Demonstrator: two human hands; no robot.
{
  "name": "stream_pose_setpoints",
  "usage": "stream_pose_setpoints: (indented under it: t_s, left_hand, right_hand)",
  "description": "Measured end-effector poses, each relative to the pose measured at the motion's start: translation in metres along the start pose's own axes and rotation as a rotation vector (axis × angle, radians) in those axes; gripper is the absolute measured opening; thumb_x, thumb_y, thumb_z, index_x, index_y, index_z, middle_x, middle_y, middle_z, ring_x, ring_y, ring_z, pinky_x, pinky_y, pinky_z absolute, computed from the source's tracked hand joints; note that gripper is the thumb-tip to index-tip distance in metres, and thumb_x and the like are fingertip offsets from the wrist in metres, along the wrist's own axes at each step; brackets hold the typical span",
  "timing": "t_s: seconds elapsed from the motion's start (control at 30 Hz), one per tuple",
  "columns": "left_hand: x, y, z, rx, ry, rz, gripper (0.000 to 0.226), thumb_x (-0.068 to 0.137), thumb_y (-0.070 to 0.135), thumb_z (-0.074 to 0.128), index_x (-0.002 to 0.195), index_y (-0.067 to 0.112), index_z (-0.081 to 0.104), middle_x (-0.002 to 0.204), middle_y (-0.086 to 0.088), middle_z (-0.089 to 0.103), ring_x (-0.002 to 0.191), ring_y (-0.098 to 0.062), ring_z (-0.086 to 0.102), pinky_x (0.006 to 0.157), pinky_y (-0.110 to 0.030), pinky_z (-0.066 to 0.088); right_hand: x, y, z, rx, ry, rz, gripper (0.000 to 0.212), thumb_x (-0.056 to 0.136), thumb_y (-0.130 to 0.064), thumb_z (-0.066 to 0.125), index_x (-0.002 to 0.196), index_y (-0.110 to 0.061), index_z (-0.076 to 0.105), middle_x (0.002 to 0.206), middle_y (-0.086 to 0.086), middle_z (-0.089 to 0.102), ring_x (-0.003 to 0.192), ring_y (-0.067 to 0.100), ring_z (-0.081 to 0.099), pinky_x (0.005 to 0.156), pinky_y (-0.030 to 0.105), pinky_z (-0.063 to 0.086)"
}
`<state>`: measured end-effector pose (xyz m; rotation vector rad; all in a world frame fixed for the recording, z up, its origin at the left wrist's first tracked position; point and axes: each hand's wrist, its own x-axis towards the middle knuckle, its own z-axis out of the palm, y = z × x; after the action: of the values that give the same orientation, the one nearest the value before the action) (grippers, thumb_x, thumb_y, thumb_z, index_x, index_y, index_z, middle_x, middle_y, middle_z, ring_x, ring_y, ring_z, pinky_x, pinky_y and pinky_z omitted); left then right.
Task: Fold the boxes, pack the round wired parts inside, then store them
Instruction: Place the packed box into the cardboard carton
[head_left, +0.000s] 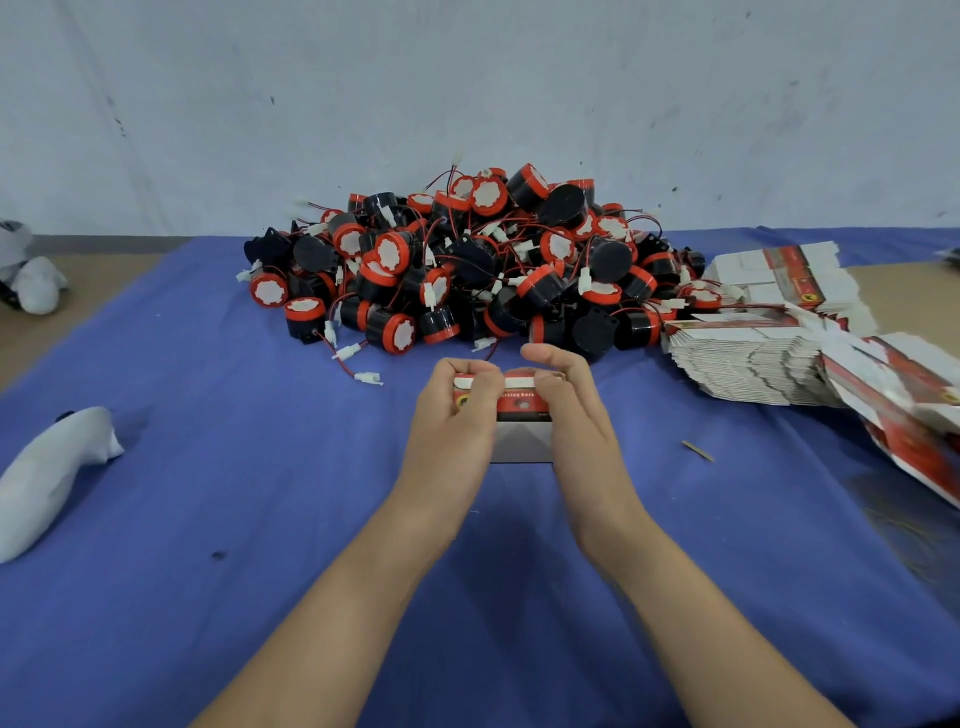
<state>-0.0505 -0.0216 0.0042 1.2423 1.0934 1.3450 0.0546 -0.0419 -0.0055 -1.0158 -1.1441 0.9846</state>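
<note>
cardboard, red and white, fills the gap between my two hands: a small box (521, 410) held up just above the bench. left hand (457, 410) grips its left end, fingers curled over the white top flap; right hand (569, 405) grips the right end the same way, thumb raised clear. both are pinching the flap edge, so i judge the step to be tucking or creasing that flap. a grey face shows below the print toward me; i cannot tell whether it is an open end or a shaded panel.

the box's long axis runs left to right, across my view, one hand on each end. the heap of round wired parts (467, 270), black drums with red rims and thin red leads, lies straight ahead beyond the box, its nearest pieces just past my fingertips. neither hand is clearly closer to it, so whichever lets go can reach forward without crossing the other.

the stack of flat boxes (753, 358) lies to the right, so the right hand is the nearer one for the next blank. all of it rests on a blue cloth (260, 519) over the bench (78, 291), with a white cloth bundle (52, 478) well apart on the left.
</note>
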Motion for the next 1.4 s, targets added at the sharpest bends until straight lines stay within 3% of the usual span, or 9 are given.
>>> stream_pose_setpoints:
  t_s: [0.07, 0.17, 0.3, 0.57, 0.73, 1.07, 1.23, 1.3, 1.4]
  left_hand:
    - [-0.001, 0.001, 0.002, 0.034, 0.021, 0.048, 0.009, 0.099, 0.024, 0.053, 0.096, 0.023, 0.061, 0.080, 0.011, 0.070, 0.065, 0.006, 0.062, 0.053, -0.009, 0.044]
    - [-0.002, 0.001, 0.002, 0.102, 0.037, 0.134, 0.010, 0.100, 0.021, 0.051, 0.094, 0.024, 0.059, 0.079, 0.014, 0.067, 0.066, 0.007, 0.059, 0.055, -0.008, 0.044]
    - [-0.003, 0.000, 0.002, 0.132, 0.008, 0.169, 0.013, 0.102, 0.022, 0.048, 0.093, 0.026, 0.057, 0.079, 0.024, 0.066, 0.071, 0.006, 0.062, 0.058, -0.009, 0.046]
    - [-0.006, -0.004, 0.006, 0.109, 0.040, 0.187, 0.023, 0.105, 0.021, 0.040, 0.095, 0.027, 0.060, 0.086, 0.009, 0.069, 0.076, 0.001, 0.065, 0.060, -0.013, 0.050]
    - [-0.006, -0.004, 0.005, 0.102, 0.018, 0.197, 0.026, 0.107, 0.021, 0.037, 0.097, 0.025, 0.061, 0.087, 0.016, 0.069, 0.077, 0.001, 0.066, 0.062, -0.014, 0.052]
    - [-0.005, 0.006, -0.001, 0.020, -0.128, 0.155, 0.013, 0.103, 0.024, 0.047, 0.099, 0.021, 0.059, 0.082, 0.019, 0.069, 0.075, 0.005, 0.065, 0.060, -0.009, 0.047]
    - [-0.001, 0.005, -0.009, 0.064, -0.146, 0.143, 0.007, 0.098, 0.019, 0.056, 0.100, 0.024, 0.061, 0.086, 0.024, 0.068, 0.078, 0.008, 0.064, 0.059, -0.007, 0.046]
    - [0.000, 0.007, -0.011, 0.051, -0.138, 0.137, 0.008, 0.097, 0.020, 0.058, 0.101, 0.027, 0.062, 0.088, 0.023, 0.068, 0.079, 0.007, 0.065, 0.060, -0.007, 0.047]
    - [0.002, 0.009, -0.013, 0.017, -0.152, 0.122, 0.008, 0.098, 0.024, 0.060, 0.104, 0.029, 0.062, 0.096, 0.014, 0.072, 0.084, 0.001, 0.069, 0.067, -0.010, 0.050]
  right_hand:
    - [0.001, -0.001, 0.002, 0.039, 0.023, 0.047, 0.018, 0.101, -0.024, 0.052, 0.110, -0.030, 0.066, 0.096, -0.010, 0.073, 0.083, 0.001, 0.067, 0.065, 0.011, 0.049]
    - [0.002, -0.001, 0.005, 0.014, 0.077, 0.057, 0.013, 0.100, -0.025, 0.055, 0.101, -0.025, 0.068, 0.085, -0.017, 0.071, 0.078, -0.005, 0.065, 0.062, 0.009, 0.047]
    - [0.001, 0.002, 0.005, -0.010, 0.116, 0.055, 0.017, 0.103, -0.022, 0.049, 0.101, -0.017, 0.065, 0.075, -0.021, 0.069, 0.069, -0.009, 0.062, 0.058, 0.006, 0.044]
    - [-0.002, 0.003, 0.007, -0.004, 0.193, 0.013, 0.028, 0.106, -0.018, 0.040, 0.099, -0.011, 0.066, 0.076, -0.014, 0.070, 0.069, -0.006, 0.064, 0.058, 0.007, 0.045]
    - [-0.003, 0.003, 0.007, -0.011, 0.193, -0.009, 0.030, 0.107, -0.017, 0.038, 0.099, -0.010, 0.067, 0.078, -0.014, 0.071, 0.070, -0.005, 0.065, 0.058, 0.007, 0.046]
    - [0.002, 0.002, 0.000, -0.048, 0.064, -0.065, 0.024, 0.108, -0.029, 0.044, 0.100, -0.018, 0.063, 0.082, -0.014, 0.069, 0.076, -0.003, 0.064, 0.065, 0.010, 0.048]
    - [0.006, 0.002, -0.009, 0.015, -0.077, 0.062, 0.019, 0.098, -0.047, 0.057, 0.105, -0.037, 0.071, 0.102, -0.006, 0.074, 0.091, 0.010, 0.071, 0.073, 0.027, 0.059]
    - [0.006, 0.001, -0.010, 0.043, -0.097, 0.053, 0.026, 0.091, -0.055, 0.061, 0.110, -0.040, 0.071, 0.104, -0.007, 0.075, 0.094, 0.013, 0.072, 0.074, 0.027, 0.058]
    - [0.006, -0.001, -0.010, 0.056, -0.098, -0.002, 0.023, 0.092, -0.051, 0.061, 0.113, -0.048, 0.069, 0.109, -0.009, 0.074, 0.101, 0.014, 0.072, 0.076, 0.026, 0.057]
